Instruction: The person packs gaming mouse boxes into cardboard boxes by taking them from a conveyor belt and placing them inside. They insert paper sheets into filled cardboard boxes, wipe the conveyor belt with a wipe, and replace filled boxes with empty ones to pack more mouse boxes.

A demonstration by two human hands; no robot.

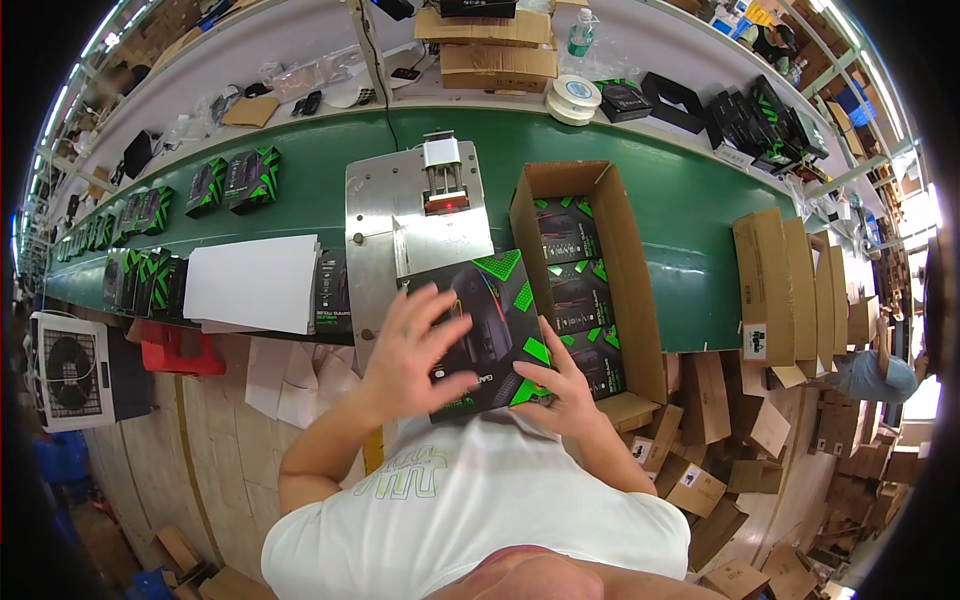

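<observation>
A black and green computer mouse box, with a mouse pictured on its face, is held tilted in front of my chest. My right hand grips its lower right edge, thumb on the front. Over its left side hovers my left hand, open with fingers spread; whether it touches the box I cannot tell. Behind the box is a metal plate fixture carrying a small scanner-like device with a red light. To the right, an open carton contains several similar boxes.
A stack of white sheets lies left of the fixture on the green bench. More mouse boxes stand along the left. Flattened cartons lean at the right end. A shelf runs behind; cartons crowd the floor on the right.
</observation>
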